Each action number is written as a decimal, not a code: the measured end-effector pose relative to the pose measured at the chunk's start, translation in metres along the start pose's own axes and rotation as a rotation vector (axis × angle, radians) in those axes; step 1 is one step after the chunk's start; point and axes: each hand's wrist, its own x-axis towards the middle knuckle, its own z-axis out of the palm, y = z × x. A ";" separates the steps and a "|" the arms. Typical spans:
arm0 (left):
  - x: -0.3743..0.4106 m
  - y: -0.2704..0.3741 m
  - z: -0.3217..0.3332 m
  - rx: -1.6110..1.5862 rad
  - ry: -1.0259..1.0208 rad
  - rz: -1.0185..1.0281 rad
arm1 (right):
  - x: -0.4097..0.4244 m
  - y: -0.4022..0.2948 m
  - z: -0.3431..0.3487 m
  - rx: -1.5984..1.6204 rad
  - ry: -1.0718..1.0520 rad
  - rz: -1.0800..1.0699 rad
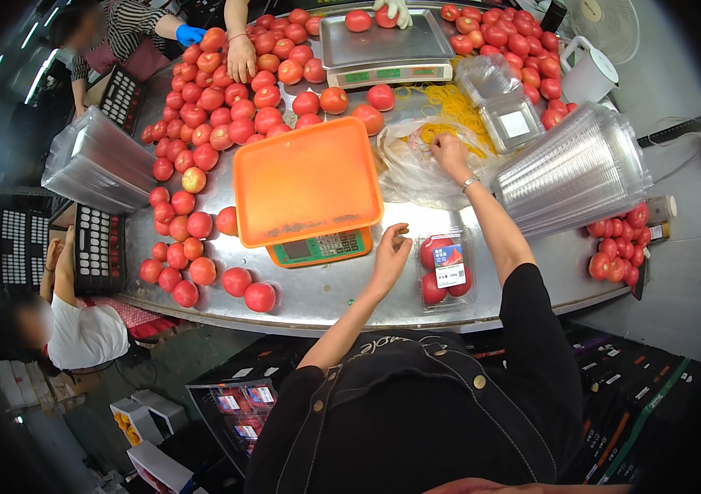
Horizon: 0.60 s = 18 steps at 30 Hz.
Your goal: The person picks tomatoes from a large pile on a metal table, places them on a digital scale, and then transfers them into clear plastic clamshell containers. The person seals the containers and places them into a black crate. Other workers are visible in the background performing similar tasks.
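My right hand (449, 154) reaches into a crumpled clear plastic bag (409, 176), its curled fingers touching yellow rubber bands (437, 131). Whether a band is pinched there is hard to see. My left hand (392, 252) hovers over the metal table, fingers bent and apart, with nothing visible in it. Between my forearms lies a closed clear plastic clamshell (446, 272) of tomatoes with a printed label on its lid. Just left of my left hand stands a scale (325, 248) with an orange tray (307, 179) on top.
Loose tomatoes (211, 99) cover the table's left and far side. Stacked clear containers stand at right (572, 173) and left (100, 163). A second scale (387, 40) holds two tomatoes under a co-worker's gloved hand (395, 11). Other people's hands touch tomatoes at the far left.
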 end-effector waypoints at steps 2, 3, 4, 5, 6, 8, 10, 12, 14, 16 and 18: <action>0.001 -0.002 -0.002 0.012 0.034 0.002 | 0.005 0.001 -0.001 0.174 0.025 0.048; 0.000 -0.001 0.000 0.014 0.046 0.002 | 0.009 0.004 -0.004 0.266 0.053 0.064; 0.001 0.000 0.001 0.008 0.040 0.006 | 0.011 0.006 -0.007 0.357 0.083 0.081; 0.003 0.002 0.001 0.001 0.032 0.010 | 0.011 0.010 -0.011 0.439 0.067 0.076; 0.005 0.005 0.001 -0.006 0.038 0.012 | 0.009 -0.001 -0.023 0.524 0.040 0.062; 0.005 0.030 0.012 -0.058 0.095 0.071 | -0.003 -0.017 -0.047 0.653 -0.046 0.023; 0.009 0.042 0.023 -0.167 0.125 0.145 | -0.034 -0.035 -0.065 0.694 -0.222 -0.042; 0.017 0.045 0.027 -0.310 0.090 0.114 | -0.076 -0.055 -0.084 0.816 -0.466 -0.035; 0.025 0.043 0.023 -0.489 -0.044 -0.082 | -0.114 -0.067 -0.104 1.130 -0.655 0.139; 0.023 0.039 0.017 -1.010 -0.237 -0.143 | -0.138 -0.071 -0.121 1.517 -0.808 0.370; 0.015 0.040 0.007 -1.371 -0.444 -0.177 | -0.158 -0.061 -0.138 1.732 -0.932 0.500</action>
